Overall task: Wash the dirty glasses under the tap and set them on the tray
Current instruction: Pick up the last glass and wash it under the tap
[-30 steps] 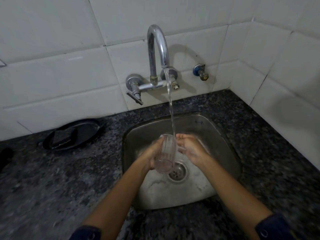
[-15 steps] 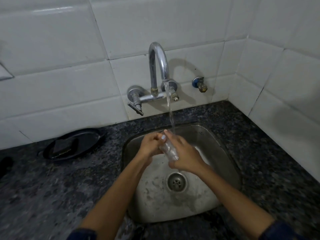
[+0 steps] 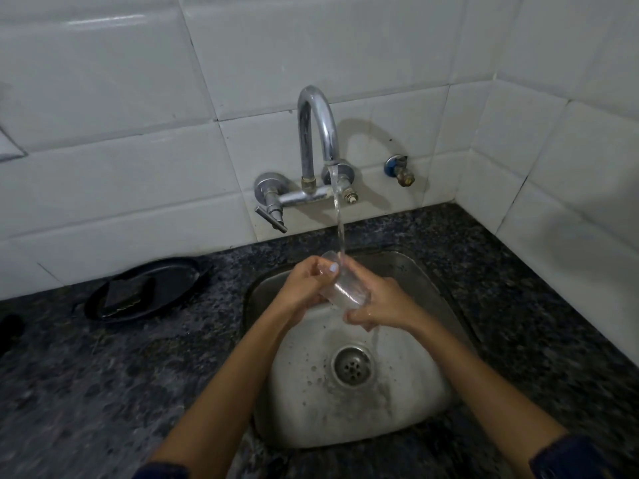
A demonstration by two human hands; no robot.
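A clear glass (image 3: 342,286) is held tilted over the steel sink (image 3: 446,305), its mouth up toward the running stream from the chrome tap (image 3: 316,133). My left hand (image 3: 304,288) grips the glass from the left, thumb across its side. My right hand (image 3: 380,302) holds its lower end from the right, wet and dripping. Water falls onto the glass rim. No tray for clean glasses is in view.
A dark oval dish (image 3: 173,288) with a dark scrub pad (image 3: 129,292) sits on the speckled granite counter (image 3: 86,392) left of the sink. A small valve (image 3: 397,169) juts from the white tiled wall. The drain (image 3: 352,366) lies below my hands.
The glass has gone from hanging upright in my left hand to lying tilted between both hands. My right hand closed on it. The view has shifted slightly downward.
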